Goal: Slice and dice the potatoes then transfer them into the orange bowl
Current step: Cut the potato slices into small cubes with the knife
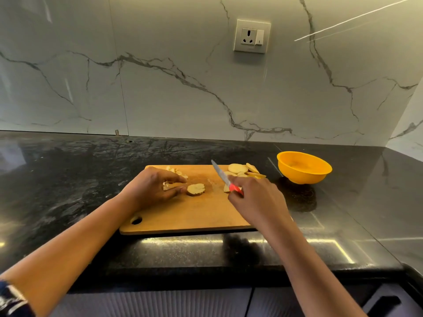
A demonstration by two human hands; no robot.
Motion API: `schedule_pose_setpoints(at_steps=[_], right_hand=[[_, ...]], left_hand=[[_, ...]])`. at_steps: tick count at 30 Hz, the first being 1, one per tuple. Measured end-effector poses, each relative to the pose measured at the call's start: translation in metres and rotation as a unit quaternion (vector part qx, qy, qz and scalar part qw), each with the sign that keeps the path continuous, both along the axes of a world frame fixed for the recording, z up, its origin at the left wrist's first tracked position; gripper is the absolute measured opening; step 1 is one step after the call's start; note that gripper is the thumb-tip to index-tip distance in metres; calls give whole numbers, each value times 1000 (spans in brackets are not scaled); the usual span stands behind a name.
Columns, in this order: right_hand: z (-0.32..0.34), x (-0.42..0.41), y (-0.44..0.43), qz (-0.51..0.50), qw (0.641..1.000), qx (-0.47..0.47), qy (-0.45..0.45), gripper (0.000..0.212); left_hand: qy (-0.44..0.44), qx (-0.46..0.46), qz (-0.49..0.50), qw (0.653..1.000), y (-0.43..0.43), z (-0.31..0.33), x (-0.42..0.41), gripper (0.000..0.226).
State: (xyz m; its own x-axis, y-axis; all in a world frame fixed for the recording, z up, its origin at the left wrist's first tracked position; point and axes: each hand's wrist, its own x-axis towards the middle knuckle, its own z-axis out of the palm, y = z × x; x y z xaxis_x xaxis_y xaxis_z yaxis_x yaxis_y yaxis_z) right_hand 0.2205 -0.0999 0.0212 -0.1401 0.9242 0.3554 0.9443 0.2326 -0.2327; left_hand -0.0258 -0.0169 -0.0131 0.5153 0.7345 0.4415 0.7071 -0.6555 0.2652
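Observation:
A wooden cutting board [190,216] lies on the black counter. A small stack of potato slices [196,189] sits near its middle, and my left hand [152,186] touches it with thumb and fingertips. Diced bits [176,172] lie behind that hand. A pile of round slices [243,170] rests at the board's far right corner. My right hand [256,200] grips the red handle of a knife [223,176], blade raised and pointing up-left over the board. The orange bowl [304,167] stands to the right of the board; its visible inside looks bare.
The black stone counter [68,179] runs left and right, with a marble wall behind and a socket [251,36] above. The counter's front edge is close below the board. A corner wall closes the far right.

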Motion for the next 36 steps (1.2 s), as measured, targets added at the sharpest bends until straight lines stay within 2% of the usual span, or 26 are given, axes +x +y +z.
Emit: schedule_pose_setpoints(at_steps=[4, 8, 9, 11, 14, 19, 23, 27, 31, 33, 36], right_hand=[[-16, -8, 28, -47, 997, 40, 39, 46], [-28, -7, 35, -50, 995, 57, 59, 48], [-29, -5, 36, -51, 995, 61, 57, 49], [-31, -5, 37, -44, 996, 62, 41, 49], [-34, -9, 36, -26, 997, 64, 33, 49], [-36, -14, 35, -13, 997, 68, 34, 49], [-36, -10, 35, -18, 996, 71, 49, 47], [-35, -9, 34, -18, 996, 65, 53, 48], [-35, -9, 34, -18, 997, 61, 53, 48], [-35, -8, 35, -20, 997, 58, 53, 48], [-35, -9, 34, -23, 997, 55, 51, 48]], left_hand=[[22, -67, 19, 997, 2, 5, 10, 64], [135, -105, 0, 985, 11, 7, 32, 79], [154, -111, -8, 982, 15, 8, 37, 76], [158, -111, -28, 981, 19, 10, 44, 51], [126, -74, -59, 988, 25, 12, 45, 26], [80, -26, -70, 994, 33, 8, 37, 14], [-28, -55, -44, 997, 33, 8, 23, 21], [-146, -117, 10, 982, 31, 12, 7, 33], [-184, -154, 21, 971, 28, 16, 1, 25], [-146, -174, 3, 974, 26, 16, 3, 26], [27, -147, -18, 989, 27, 9, 17, 41]])
